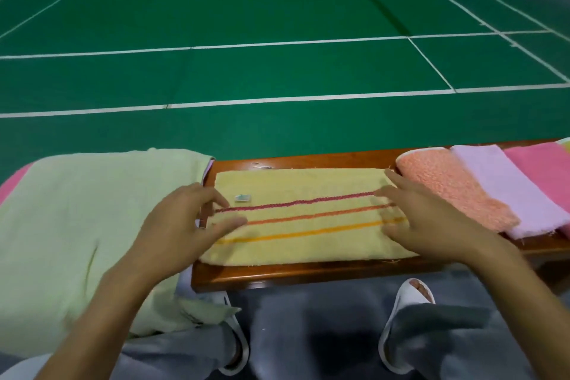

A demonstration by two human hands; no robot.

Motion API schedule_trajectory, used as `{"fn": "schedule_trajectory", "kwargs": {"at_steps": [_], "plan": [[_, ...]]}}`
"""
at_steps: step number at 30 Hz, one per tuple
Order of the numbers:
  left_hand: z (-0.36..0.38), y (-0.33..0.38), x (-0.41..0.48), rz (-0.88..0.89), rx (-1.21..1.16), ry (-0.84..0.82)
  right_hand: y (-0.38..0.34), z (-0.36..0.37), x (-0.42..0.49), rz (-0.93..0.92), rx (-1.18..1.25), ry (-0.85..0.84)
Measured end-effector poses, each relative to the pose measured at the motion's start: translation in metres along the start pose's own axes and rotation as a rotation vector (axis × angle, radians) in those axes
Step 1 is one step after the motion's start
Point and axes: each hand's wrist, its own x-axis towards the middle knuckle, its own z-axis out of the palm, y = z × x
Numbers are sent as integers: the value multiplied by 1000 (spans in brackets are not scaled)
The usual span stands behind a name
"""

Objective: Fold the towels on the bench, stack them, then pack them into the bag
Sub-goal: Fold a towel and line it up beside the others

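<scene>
A pale yellow terry towel [308, 225] lies flat in a long folded rectangle on the middle of a glossy reddish-brown wooden bench [308, 273]. Its long edges run side to side. Three lengthwise stripes cross it: dark red, then orange, then golden yellow nearest the person. A small white label [242, 197] sits near its left end, just above the red stripe.

The left hand [182, 225] is at the towel's left end, fingers apart and loosely bent, thumb stretched over the orange stripe. The right hand [431, 222] lies on the right end with its fingers [391, 177] straight and fanned out across the stripes. Both hands are smeared by motion, so whether the left fingertips touch the cloth cannot be told.

Further right on the bench, three folded towels lie side by side, each touching the next: a fluffy salmon-orange towel [447, 191], a lilac towel [512, 191] and a bright pink towel [546, 170] cut off by the frame edge. On the left, a large pale green cloth [77, 225] covers that end of the bench and hangs toward the person; whether it is a towel or a bag is unclear, and a pink strip shows beneath its far left edge.

Below the bench, grey trousers [308, 333] and white open-toed slippers [410, 290] are partly hidden by the forearms. Behind the bench is a green court floor [277, 25] with white lines.
</scene>
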Motion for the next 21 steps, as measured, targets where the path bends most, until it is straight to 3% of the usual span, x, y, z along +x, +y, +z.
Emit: {"fn": "schedule_trajectory", "kwargs": {"at_steps": [2, 9, 14, 21], "plan": [[19, 12, 5, 54, -19, 81, -24, 16, 18, 0, -10, 114], [101, 57, 32, 133, 105, -111, -82, 76, 57, -114, -69, 161], [122, 46, 37, 81, 225, -132, -62, 84, 61, -119, -131, 163], [103, -1, 38, -74, 286, -75, 2, 69, 61, 65, -133, 229]]}}
